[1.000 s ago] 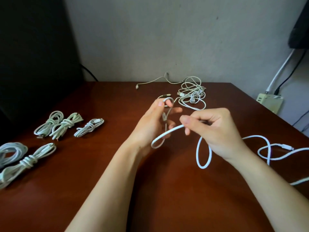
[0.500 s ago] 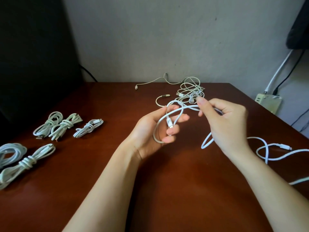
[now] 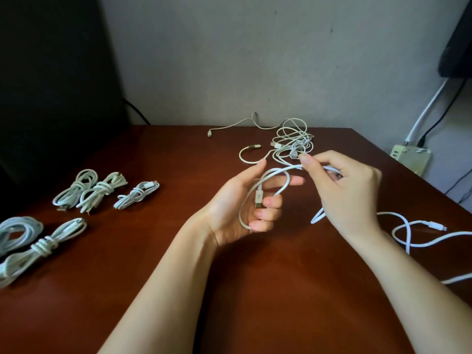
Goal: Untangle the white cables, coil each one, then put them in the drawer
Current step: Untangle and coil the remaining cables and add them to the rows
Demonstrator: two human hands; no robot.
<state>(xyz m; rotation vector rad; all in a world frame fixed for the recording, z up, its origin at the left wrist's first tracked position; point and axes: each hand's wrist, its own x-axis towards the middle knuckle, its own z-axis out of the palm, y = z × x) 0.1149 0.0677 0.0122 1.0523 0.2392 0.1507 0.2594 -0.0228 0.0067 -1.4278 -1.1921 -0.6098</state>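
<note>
Your left fingers point(image 3: 272, 201) curl round a first loop of the white USB cable point(image 3: 281, 169). Its USB plug point(image 3: 258, 199) lies against them, and the forefinger is held straight. Just beyond, your right fingers point(image 3: 310, 166) pinch the same cable, whose slack trails over the counter point(image 3: 255, 290) to their right. You are coiling, I judge. The next move calls for laying another turn over the left fingers, matched in size to the first. Left of them lie five coiled bundles point(image 3: 107, 190). Farther off sits the tangle point(image 3: 293, 141). No drawer shows.
</note>
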